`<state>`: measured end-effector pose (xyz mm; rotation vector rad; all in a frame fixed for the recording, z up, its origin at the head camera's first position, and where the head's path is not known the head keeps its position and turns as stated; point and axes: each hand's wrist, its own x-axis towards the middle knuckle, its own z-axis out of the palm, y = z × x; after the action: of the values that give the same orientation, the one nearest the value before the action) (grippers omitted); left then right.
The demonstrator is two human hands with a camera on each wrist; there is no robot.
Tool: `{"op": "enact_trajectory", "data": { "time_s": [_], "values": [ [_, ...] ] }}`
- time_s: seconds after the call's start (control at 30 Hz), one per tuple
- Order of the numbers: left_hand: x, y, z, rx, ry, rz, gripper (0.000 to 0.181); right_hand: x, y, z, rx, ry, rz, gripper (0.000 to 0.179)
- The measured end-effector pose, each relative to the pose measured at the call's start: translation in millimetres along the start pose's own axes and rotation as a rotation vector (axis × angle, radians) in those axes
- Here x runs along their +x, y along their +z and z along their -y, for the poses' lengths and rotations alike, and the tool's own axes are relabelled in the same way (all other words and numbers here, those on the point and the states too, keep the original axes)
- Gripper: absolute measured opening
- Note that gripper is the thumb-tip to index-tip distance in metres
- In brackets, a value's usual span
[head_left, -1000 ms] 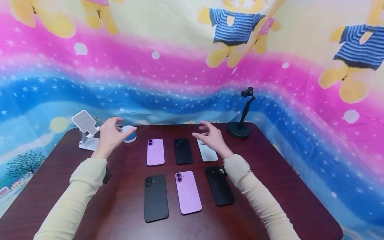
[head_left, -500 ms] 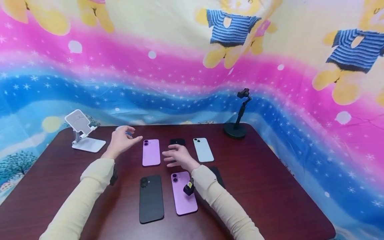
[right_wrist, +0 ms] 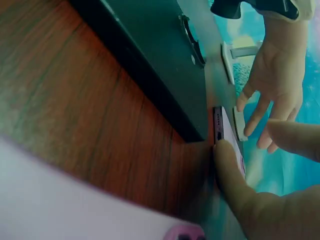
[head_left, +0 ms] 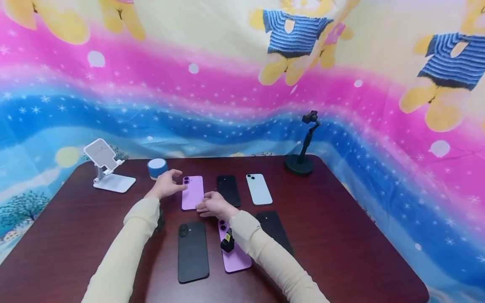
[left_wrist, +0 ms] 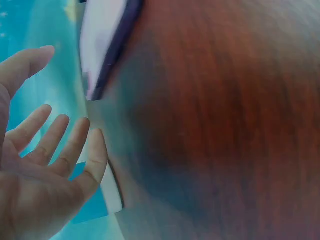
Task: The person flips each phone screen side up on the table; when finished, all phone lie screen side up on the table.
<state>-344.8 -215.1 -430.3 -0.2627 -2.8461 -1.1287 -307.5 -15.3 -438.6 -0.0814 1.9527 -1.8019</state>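
Observation:
In the head view a lilac phone (head_left: 193, 198) lies back up at the left of the far row. My left hand (head_left: 165, 185) is at its left side, thumb reaching over the upper left edge; the left wrist view shows these fingers (left_wrist: 70, 150) spread and holding nothing. At the phone's lower right corner is my right hand (head_left: 217, 205). The right wrist view has the right thumb (right_wrist: 227, 165) right at the phone's bottom edge, with the index finger apart from it. A black phone (head_left: 229, 191) and a pale white phone (head_left: 259, 189) continue that row.
Nearer lie a dark grey phone (head_left: 193, 254), a second lilac phone (head_left: 238, 259) partly under my right wrist, and a black phone (head_left: 274, 227). A white phone stand (head_left: 113, 183), a blue-and-white round object (head_left: 157, 168) and a black stand (head_left: 299, 165) occupy the wooden table's (head_left: 341, 252) back.
My right hand has swept left from over the white phone to the far lilac phone's lower corner. My left hand has moved right and nearer, to that phone's left edge, uncovering the blue-and-white object.

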Motion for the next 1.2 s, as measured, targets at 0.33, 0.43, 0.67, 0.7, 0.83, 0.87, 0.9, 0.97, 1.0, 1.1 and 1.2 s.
{"op": "enact_trajectory", "data": {
  "time_s": [0.33, 0.43, 0.67, 0.7, 0.83, 0.87, 0.9, 0.97, 1.0, 1.1, 1.2],
  "values": [
    [10.1, 13.0, 10.0, 0.053, 0.029, 0.063, 0.069, 5.9, 5, -6, -0.088, 0.032, -0.095, 0.063],
    [12.2, 14.3, 11.9, 0.064, 0.024, 0.076, 0.071, 7.8, 6, -8, -0.103, 0.044, -0.101, 0.062],
    [15.4, 13.1, 9.7, 0.105, -0.051, 0.133, 0.079, 8.0, 11, -6, -0.132, 0.046, -0.096, 0.059],
    [15.9, 13.1, 9.1, 0.113, -0.069, 0.143, 0.08, 7.7, 12, -5, -0.131, 0.048, -0.1, 0.06],
    [17.9, 13.8, 6.3, 0.103, -0.116, 0.163, 0.082, 7.1, 12, -3, -0.14, 0.054, -0.117, 0.06],
    [18.3, 14.0, 6.1, 0.094, -0.12, 0.161, 0.083, 7.0, 12, -3, -0.144, 0.055, -0.122, 0.059],
    [18.5, 14.0, 6.1, 0.085, -0.122, 0.159, 0.083, 6.8, 12, -2, -0.147, 0.055, -0.125, 0.059],
    [19.0, 13.8, 6.6, 0.057, -0.121, 0.157, 0.084, 6.5, 13, -1, -0.162, 0.055, -0.139, 0.059],
    [19.4, 13.7, 7.0, 0.043, -0.118, 0.157, 0.084, 6.0, 14, -1, -0.168, 0.056, -0.148, 0.059],
    [21.0, 13.4, 7.4, -0.024, -0.109, 0.165, 0.086, 5.4, 16, 0, -0.203, 0.06, -0.182, 0.058],
    [23.1, 13.7, 6.5, -0.091, -0.112, 0.161, 0.087, 4.5, 16, 1, -0.241, 0.062, -0.21, 0.056]
  ]
}}
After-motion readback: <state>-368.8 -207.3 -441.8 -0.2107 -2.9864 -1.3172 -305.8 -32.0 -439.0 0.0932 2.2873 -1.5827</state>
